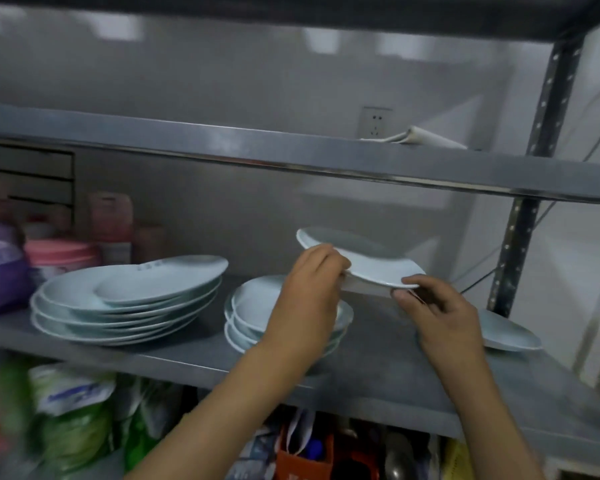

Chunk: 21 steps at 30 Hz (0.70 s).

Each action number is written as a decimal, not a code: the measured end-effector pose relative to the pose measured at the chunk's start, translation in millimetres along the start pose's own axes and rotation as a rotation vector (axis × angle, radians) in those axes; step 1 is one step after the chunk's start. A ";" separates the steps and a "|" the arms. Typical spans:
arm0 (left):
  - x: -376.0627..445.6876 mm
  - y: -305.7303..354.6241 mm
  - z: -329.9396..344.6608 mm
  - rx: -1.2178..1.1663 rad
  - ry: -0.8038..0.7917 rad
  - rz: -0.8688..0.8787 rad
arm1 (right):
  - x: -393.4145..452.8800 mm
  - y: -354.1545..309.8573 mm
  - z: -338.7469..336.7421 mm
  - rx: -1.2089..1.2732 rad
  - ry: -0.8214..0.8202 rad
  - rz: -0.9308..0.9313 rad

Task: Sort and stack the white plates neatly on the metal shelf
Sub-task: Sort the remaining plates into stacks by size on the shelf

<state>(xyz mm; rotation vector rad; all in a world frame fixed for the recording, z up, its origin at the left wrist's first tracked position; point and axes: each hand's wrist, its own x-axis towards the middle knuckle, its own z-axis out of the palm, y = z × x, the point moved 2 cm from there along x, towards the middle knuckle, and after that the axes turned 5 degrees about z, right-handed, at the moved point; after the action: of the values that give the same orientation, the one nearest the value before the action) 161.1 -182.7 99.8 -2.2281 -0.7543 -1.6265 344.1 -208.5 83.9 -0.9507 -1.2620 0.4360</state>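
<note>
A grey metal shelf (378, 344) stands against a pale wall, with another shelf board above it and a wall socket (376, 122) behind. At the left of the shelf sits a large stack of white plates (125, 306), with one plate resting tilted on top. Near the middle lies a smaller stack of plates (253, 313), partly hidden by the person's left arm. A single plate (510, 332) lies at the far right of the shelf, near the upright post. Both hands hold a raised plate (364, 263) in the air above the shelf, between the smaller stack and the single plate. The left hand (312, 282) has its grip closed on the plate's left rim; the right hand (433, 306) pinches its near right edge between thumb and fingers. Purple and pink containers (59, 252) crowd the shelf's left end.
</note>
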 end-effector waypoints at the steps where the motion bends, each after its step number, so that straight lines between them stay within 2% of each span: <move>1: -4.9 -9.3 -14.3 0.017 0.000 -0.020 | 0.7 -0.8 15.3 0.004 -0.019 -0.005; 4: -21.1 -26.7 -27.1 0.047 -0.072 -0.132 | 6.3 7.4 35.0 -0.052 -0.056 0.003; 7: -38.2 -48.0 -49.6 0.096 -0.087 -0.252 | 15.2 18.6 63.8 -0.211 -0.104 0.002; 13: -52.9 -75.3 -75.9 0.188 -0.167 -0.316 | 21.1 38.7 100.3 -0.465 -0.181 -0.006; 18: -55.8 -82.2 -79.0 0.203 -0.169 -0.322 | 25.6 48.0 104.0 -0.546 -0.174 -0.001; 21: -56.8 -84.3 -76.1 0.184 -0.162 -0.335 | 27.5 52.1 101.4 -0.579 -0.214 0.096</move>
<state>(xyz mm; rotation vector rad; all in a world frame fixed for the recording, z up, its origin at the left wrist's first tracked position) 40.3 -165.9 64.6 -2.2077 -1.3247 -1.4498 268.5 -122.1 59.7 -1.4860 -1.5820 0.2503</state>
